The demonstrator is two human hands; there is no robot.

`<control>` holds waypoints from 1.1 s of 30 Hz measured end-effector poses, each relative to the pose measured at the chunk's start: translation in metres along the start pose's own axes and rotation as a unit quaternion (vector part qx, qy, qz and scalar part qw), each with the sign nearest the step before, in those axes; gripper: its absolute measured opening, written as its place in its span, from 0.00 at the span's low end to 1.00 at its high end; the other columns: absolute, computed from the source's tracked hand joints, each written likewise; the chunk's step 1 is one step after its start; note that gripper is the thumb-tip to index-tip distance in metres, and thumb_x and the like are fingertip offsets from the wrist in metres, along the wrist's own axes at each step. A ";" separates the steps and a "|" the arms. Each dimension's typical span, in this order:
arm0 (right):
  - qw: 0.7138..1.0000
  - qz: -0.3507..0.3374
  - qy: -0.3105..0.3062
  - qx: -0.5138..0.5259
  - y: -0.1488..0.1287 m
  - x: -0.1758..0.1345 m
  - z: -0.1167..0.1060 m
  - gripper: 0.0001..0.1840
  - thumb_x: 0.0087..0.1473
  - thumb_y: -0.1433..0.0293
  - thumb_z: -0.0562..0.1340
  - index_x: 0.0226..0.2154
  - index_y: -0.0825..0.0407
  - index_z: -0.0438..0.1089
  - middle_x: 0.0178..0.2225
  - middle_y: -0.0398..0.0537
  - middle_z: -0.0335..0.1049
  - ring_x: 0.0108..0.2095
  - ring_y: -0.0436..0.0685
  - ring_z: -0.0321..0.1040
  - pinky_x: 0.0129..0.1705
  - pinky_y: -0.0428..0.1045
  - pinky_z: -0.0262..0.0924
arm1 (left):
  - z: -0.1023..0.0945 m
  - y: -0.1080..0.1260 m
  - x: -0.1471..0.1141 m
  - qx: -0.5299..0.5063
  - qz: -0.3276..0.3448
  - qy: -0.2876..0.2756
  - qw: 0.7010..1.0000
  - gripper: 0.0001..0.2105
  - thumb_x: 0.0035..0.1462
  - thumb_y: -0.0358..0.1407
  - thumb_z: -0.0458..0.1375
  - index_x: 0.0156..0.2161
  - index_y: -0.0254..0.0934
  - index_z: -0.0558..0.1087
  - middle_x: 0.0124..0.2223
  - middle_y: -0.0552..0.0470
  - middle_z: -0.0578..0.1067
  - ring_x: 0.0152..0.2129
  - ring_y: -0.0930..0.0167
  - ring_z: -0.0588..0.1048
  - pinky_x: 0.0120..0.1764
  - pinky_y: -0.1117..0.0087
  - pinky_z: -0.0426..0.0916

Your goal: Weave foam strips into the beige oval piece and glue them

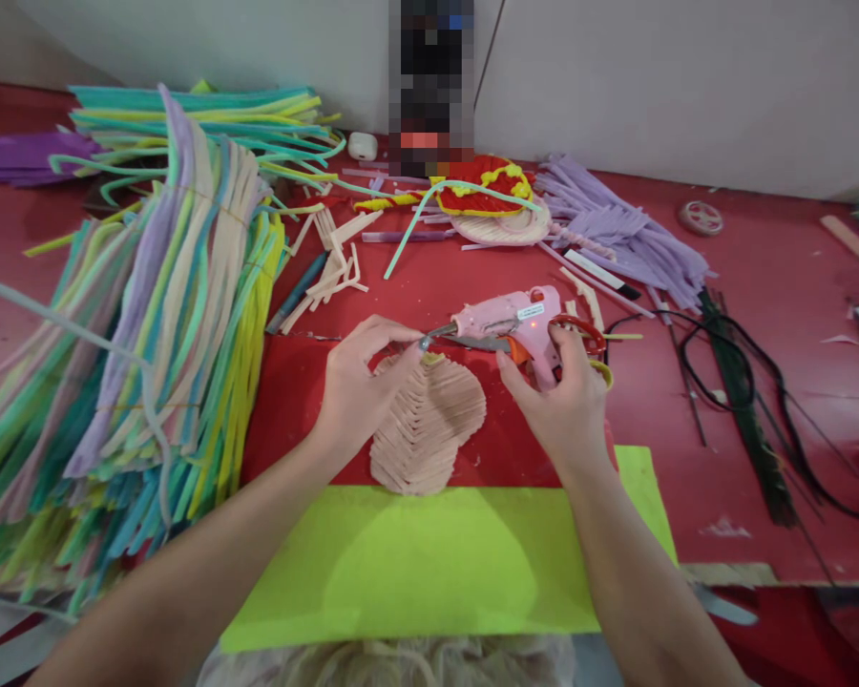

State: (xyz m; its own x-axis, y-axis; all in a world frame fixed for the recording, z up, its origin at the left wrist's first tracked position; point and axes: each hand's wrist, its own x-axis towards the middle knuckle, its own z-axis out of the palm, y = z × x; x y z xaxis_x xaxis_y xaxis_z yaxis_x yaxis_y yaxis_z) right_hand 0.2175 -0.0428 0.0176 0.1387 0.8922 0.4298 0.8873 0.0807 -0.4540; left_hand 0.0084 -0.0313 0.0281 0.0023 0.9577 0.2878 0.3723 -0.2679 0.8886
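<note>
Both grips unclear, left hand (362, 377) by leaf (429, 425), right hand (564, 405) by scissors (516, 351), white case (362, 146)

A pink glue gun (502, 313) lies near a beige piece (429, 420).

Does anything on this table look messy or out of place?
Mainly the loose beige strips, strewn at odd angles beyond the left hand, and the black cable, looped untidily across the dark green bundle at right.

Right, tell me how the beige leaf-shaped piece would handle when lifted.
The beige leaf-shaped piece is probably light, looking thin. It may flex slightly yet hold together, its slim strips packed in angled rows. Being broad and flat, it seems unlikely to roll.
</note>
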 end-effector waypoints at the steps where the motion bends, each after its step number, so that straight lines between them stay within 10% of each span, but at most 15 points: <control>1: 1.000 0.001 0.001 -0.002 0.000 0.000 0.000 0.25 0.47 0.52 0.62 0.43 0.51 0.64 0.31 0.47 0.69 0.30 0.57 0.69 0.31 0.51 0.63 | 0.000 0.000 0.000 0.002 -0.001 0.000 1.000 0.05 0.55 0.28 0.57 0.34 0.39 0.74 0.34 0.54 0.75 0.33 0.74 0.73 0.40 0.71 0.69; 33: 0.999 0.031 0.017 0.012 0.000 0.001 0.002 0.26 0.46 0.53 0.63 0.43 0.52 0.65 0.31 0.47 0.71 0.30 0.57 0.68 0.34 0.53 0.64 | 0.003 -0.011 0.001 -0.051 -0.096 -0.030 0.994 0.02 0.50 0.32 0.62 0.32 0.39 0.74 0.32 0.55 0.76 0.29 0.74 0.73 0.34 0.73 0.69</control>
State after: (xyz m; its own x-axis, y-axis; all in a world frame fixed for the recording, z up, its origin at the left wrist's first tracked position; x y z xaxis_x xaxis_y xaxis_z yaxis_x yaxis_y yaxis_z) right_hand 0.2173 -0.0413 0.0164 0.2077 0.8800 0.4271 0.8660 0.0375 -0.4985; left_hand 0.0071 -0.0276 0.0178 -0.0040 0.9959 0.0906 0.2755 -0.0860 0.9575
